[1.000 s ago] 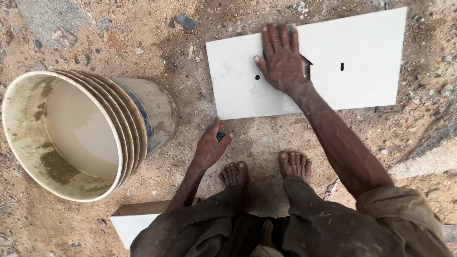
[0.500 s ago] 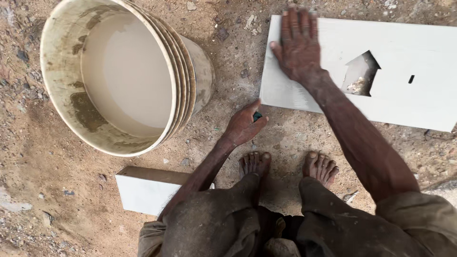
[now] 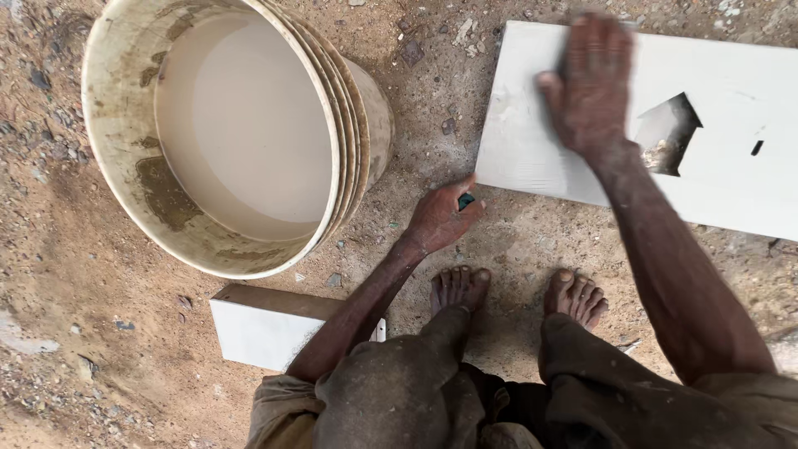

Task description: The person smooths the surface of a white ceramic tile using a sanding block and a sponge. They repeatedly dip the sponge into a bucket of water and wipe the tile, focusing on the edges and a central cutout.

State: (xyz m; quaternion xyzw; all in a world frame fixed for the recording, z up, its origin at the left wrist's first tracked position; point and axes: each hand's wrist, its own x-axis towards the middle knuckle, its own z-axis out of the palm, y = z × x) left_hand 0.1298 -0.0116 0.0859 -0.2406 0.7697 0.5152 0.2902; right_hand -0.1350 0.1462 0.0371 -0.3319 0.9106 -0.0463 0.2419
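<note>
Fingers of the right hand (image 3: 592,87) now lie flat and spread further left on the white tile (image 3: 723,179) on the dirt, while the left hand (image 3: 440,218) stays closed around a small dark object (image 3: 466,200) just beside the tile's edge.

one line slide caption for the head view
Squatting barefoot, right hand flat on a white tile, left hand beside a bucket.

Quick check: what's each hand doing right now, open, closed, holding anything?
Left hand: closed on a small dark object, resting on the dirt by the tile's edge.
Right hand: open, flat on the white tile, holding nothing.
</note>
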